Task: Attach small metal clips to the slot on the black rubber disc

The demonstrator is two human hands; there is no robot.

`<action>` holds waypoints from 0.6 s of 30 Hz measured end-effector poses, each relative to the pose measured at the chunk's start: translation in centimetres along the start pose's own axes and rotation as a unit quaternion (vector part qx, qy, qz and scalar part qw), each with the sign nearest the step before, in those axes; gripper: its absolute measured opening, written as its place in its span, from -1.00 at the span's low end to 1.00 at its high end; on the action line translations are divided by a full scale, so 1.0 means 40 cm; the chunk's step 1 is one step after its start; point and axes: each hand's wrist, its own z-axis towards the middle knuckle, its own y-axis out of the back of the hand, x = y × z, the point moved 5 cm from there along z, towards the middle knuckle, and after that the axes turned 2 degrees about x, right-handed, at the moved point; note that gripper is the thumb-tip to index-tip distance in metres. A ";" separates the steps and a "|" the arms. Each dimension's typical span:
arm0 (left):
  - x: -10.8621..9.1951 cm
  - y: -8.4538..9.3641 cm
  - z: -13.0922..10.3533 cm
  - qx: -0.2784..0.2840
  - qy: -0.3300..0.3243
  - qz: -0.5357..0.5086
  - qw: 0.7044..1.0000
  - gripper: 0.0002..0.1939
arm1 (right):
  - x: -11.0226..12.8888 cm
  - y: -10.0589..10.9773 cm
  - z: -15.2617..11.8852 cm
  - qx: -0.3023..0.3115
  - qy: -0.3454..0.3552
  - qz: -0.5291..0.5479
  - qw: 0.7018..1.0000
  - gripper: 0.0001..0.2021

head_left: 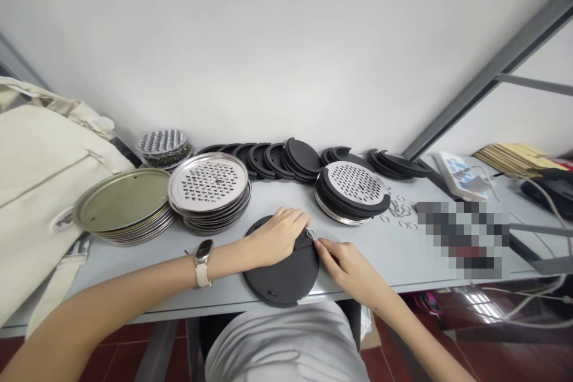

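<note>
A round black disc [282,280] lies on the table in front of me, with a small hole near its front edge. My left hand [282,236] is over its upper part, fingers bent and closed on the rim. At the disc's upper right edge, my right hand [342,259] pinches a small shiny metal loop [311,235]; its exact shape is partly hidden by the fingers. Behind the right hand, a perforated metal grater plate [355,182] rests in a black holder on a stack. Several loose metal rings [403,209] are scattered to the right of that stack.
Stacked grater plates [208,182] and olive-coloured round trays [128,200] stand at left. Black discs [273,158] lean in a row along the wall. A cream bag [49,173] is at far left; a white box [461,174] and metal frame [487,71] are at right.
</note>
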 end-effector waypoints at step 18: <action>0.014 -0.004 -0.010 -0.008 0.031 -0.054 0.998 -0.56 | -0.006 0.001 -0.010 0.024 -0.002 -0.026 0.999 -0.63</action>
